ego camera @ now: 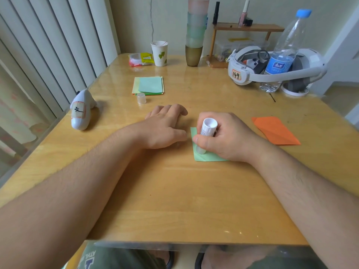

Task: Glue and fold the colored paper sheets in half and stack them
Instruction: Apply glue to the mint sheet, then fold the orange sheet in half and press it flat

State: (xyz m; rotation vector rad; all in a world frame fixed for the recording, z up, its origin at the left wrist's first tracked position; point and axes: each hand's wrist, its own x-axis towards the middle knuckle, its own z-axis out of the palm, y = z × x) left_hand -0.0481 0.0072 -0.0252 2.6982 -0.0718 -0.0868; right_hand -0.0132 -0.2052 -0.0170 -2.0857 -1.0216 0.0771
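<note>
Desk (pixel 174 200) carries all.
Landmark: green sheet (pixel 200 156), desk centre.
Orange sheet (pixel 275 131), right of it: folded, done.
Paper stack (pixel 149 85), beyond-left: unglued, remaining.
Right hand (pixel 227 136) grasps glue stick (pixel 206 133), tip on green sheet: gluing underway.
Left hand (pixel 165 129), fingers relaxed, just left.
Cap (pixel 141 98) near stack.

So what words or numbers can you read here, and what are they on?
"149": sticker on the white headset.
"ATHL": the person's shirt, seen upside down and cut off.
One handwritten mark: label on the white controller, unclear.
Water bottle label, yellow packet, glue stick: print too small to read.
</note>
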